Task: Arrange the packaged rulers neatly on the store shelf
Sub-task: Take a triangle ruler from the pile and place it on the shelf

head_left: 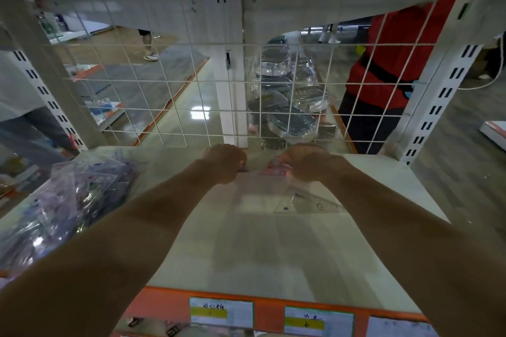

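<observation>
A clear packaged ruler set (pixel 290 197) with a pink header lies flat on the white shelf (pixel 273 254), its top end near the wire mesh back. My left hand (pixel 223 163) and my right hand (pixel 306 163) both reach deep into the shelf and pinch the packet's top edge, one at each corner. A see-through triangle ruler shows inside the packet near its right side. A loose heap of more packaged rulers (pixel 68 200) in clear plastic sits at the shelf's left end.
A white wire mesh panel (pixel 191 96) closes the shelf's back. Slotted uprights stand at both sides, and an upper shelf hangs overhead. Price labels (pixel 221 312) line the orange front edge. Behind the mesh, a person in a red top (pixel 391 63) stands by another shelf.
</observation>
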`<state>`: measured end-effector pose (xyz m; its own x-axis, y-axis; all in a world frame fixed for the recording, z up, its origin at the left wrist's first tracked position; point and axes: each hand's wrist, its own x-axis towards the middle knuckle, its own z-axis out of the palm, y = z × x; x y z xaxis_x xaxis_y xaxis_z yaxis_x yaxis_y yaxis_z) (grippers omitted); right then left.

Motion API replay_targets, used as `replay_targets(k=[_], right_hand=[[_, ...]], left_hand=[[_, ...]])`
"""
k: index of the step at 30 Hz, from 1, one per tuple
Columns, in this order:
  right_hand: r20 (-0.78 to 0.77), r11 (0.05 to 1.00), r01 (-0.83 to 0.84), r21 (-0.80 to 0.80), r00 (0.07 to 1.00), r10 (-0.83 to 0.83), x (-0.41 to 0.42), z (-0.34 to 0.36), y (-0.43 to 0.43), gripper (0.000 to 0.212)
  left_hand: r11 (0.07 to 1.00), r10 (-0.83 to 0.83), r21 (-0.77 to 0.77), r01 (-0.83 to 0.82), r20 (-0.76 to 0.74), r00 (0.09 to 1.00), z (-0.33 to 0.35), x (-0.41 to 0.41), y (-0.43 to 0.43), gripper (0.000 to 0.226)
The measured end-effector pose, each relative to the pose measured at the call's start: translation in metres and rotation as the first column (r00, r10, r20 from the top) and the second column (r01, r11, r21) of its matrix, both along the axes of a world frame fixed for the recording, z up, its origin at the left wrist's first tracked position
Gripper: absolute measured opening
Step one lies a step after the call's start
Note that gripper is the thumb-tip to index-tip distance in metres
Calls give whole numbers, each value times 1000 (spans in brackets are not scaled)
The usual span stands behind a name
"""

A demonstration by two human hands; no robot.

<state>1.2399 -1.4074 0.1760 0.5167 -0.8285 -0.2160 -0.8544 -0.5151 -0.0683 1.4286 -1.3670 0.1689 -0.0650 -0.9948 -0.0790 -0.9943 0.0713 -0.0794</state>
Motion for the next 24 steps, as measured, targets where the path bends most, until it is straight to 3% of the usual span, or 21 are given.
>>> replay_targets(k=[6, 9, 14, 18, 21, 24], right_hand=[[63, 1000, -6, 20, 998, 5, 38, -3, 2, 16], [81, 1000, 16, 23, 997, -18, 49, -1, 4, 32], [47, 1000, 5, 30, 999, -7, 50, 6, 10, 37], [107, 999, 27, 25, 994, -29, 36, 19, 18, 46], [70, 1000, 19, 0, 997, -19, 9, 30, 30, 49], [-11, 993, 83, 89, 997, -82, -25, 36, 46, 55]], left_hand=[[1000, 9, -15, -9, 8, 1000, 0, 29, 7, 36], [1000, 15, -19, -15, 1, 1000, -2, 41, 8, 31], [1000, 1, -6, -1, 6, 1000, -2, 44, 7, 27], [1000, -8, -23, 8, -27, 1000, 6, 36, 16, 38], [992, -107, -86, 97, -117, 987, 17, 14, 32, 42], [984, -174, -79, 159, -272, 946, 23, -19, 50, 45]])
